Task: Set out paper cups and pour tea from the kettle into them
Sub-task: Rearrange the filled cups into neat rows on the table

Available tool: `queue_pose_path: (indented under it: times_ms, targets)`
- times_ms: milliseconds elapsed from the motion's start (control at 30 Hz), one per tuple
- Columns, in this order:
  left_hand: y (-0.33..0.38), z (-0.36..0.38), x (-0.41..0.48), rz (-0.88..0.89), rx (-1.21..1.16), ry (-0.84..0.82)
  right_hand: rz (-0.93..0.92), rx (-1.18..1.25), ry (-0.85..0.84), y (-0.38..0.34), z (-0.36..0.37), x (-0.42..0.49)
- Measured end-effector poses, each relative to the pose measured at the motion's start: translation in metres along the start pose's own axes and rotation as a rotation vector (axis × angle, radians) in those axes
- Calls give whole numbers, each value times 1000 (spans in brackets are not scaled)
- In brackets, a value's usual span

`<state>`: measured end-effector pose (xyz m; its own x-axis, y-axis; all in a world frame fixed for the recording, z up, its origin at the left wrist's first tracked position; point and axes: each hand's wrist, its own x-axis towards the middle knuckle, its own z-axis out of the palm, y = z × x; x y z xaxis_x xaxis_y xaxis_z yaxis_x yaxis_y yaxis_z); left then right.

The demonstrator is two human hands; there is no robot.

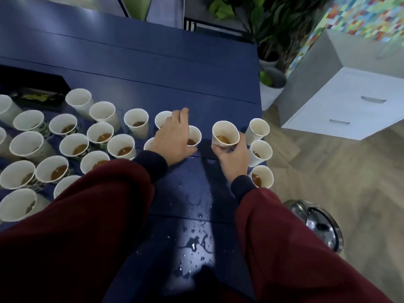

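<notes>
Nearest the camera, two maroon sleeves (87, 215) with dark cuffs reached forward over a dark blue painted bench (153, 73), where a small puddle and scattered droplets (194, 243) lay between the forearms.

The right hand (235, 159) was curled round the lower wall of a white paper cup holding brown tea (225, 133). That cup leaned to the left, near the bench's right edge.

The left hand (172, 138) lay palm down with its fingers stretched out and slightly apart, gripping nothing. Its fingertips reached over the rim of one white paper cup (161, 119), and its thumb lay beside another tea-filled cup (195, 136).

Three more white cups (261, 152) stood in a column along the right edge, just beside the held cup. A crowd of white paper cups (74, 145), most showing tea, filled the bench's left part. Behind them a dark recess (32, 84) opened in the bench; its contents were too blurred to tell.

Off the bench to the right, a shiny metal bin (317, 224) stood on the pale wooden floor (328, 171). Farther back were a white drawer cabinet (349, 101), leafy potted plants (271, 29) and a many-coloured mosaic panel (367, 14).
</notes>
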<state>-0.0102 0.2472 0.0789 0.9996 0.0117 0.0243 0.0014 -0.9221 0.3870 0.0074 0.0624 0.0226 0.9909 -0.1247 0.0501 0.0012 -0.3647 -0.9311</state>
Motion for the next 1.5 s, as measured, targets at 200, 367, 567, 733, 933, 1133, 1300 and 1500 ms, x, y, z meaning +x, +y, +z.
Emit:
queue_pose_path:
  times_ms: [200, 367, 567, 733, 933, 1133, 1300, 1500]
  targets:
    - [-5, 29, 25, -18, 197, -81, 102, -6, 22, 29, 16, 53]
    - [-12, 39, 35, -58, 75, -95, 115, -15, 42, 46, 26, 80]
    - [-13, 48, 42, -74, 33, -96, 175, -24, 64, 64, 32, 90]
    - [-16, 49, 45, -51, -19, -107, 212, -74, 54, 65, 32, 89]
    - [-10, 44, 39, -71, -14, -63, 307, -110, 43, 58, 29, 65]
    - [-1, 25, 21, -73, -6, 1, 195, -35, -118, 45, 30, 11]
    - [5, 7, 7, -48, -39, -14, 2, 32, -377, 14, 38, -22]
    - [8, -4, 7, 56, -212, -168, -30, 3, -149, 1, 35, -36]
